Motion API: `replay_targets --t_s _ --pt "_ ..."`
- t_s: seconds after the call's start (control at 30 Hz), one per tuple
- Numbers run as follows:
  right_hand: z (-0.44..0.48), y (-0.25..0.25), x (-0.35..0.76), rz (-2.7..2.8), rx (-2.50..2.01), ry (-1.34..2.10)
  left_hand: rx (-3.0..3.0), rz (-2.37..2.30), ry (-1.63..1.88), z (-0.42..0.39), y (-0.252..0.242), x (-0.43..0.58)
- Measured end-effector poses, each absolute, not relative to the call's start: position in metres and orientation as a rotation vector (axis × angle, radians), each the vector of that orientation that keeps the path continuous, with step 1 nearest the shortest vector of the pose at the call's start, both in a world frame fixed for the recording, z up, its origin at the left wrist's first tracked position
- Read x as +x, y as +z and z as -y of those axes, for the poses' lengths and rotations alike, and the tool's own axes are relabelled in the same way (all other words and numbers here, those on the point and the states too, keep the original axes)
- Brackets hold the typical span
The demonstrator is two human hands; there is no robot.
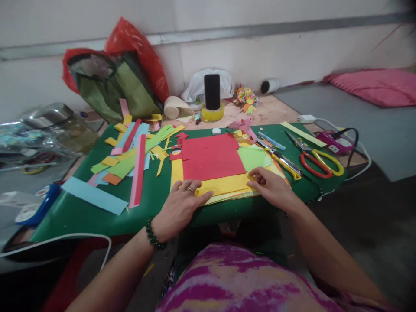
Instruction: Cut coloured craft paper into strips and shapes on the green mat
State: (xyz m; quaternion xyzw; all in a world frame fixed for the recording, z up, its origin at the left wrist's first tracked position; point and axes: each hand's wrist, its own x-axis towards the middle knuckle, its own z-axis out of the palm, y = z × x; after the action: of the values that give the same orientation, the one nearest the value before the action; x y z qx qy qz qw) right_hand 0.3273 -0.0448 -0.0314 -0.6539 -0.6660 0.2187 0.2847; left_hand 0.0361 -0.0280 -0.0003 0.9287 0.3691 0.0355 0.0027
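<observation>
A yellow paper strip (224, 184) lies along the front edge of a stack of coloured sheets, just in front of a red sheet (212, 158). At the strip's left end rests my left hand (182, 208), its thumb stretched over the paper and its fingers apart. My right hand (274, 188) has thumb and forefinger closed at the strip's right end. Light green paper (251, 158) shows right of the red sheet. A utility knife (282, 160) and red-and-yellow scissors (318, 162) lie farther right.
Cut paper strips (138, 169) cover the left of the green mat (81, 221). Behind stand a phone (212, 92) on yellow tape (212, 113) and a green bag (120, 89). A pink glue gun (247, 129) and a white cable (367, 156) lie on the right.
</observation>
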Motion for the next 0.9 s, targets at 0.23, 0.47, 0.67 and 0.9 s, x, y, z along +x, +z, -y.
replay_targets --t_s 0.23,0.47,0.67,0.9 --pt "0.045 -0.03 0.327 1.773 -1.747 0.61 3.006 -0.984 -0.141 0.032 -0.001 0.045" --pt "0.045 -0.039 0.327 1.808 -1.807 0.479 2.889 -0.957 0.041 0.04 -0.006 0.044" --pt "0.049 -0.034 0.316 2.292 -1.515 -0.303 2.842 -0.97 0.14 0.043 -0.011 0.047" --pt "0.054 -0.017 0.285 2.662 -1.014 -0.394 2.854 -0.97 0.111 0.038 -0.01 0.05"
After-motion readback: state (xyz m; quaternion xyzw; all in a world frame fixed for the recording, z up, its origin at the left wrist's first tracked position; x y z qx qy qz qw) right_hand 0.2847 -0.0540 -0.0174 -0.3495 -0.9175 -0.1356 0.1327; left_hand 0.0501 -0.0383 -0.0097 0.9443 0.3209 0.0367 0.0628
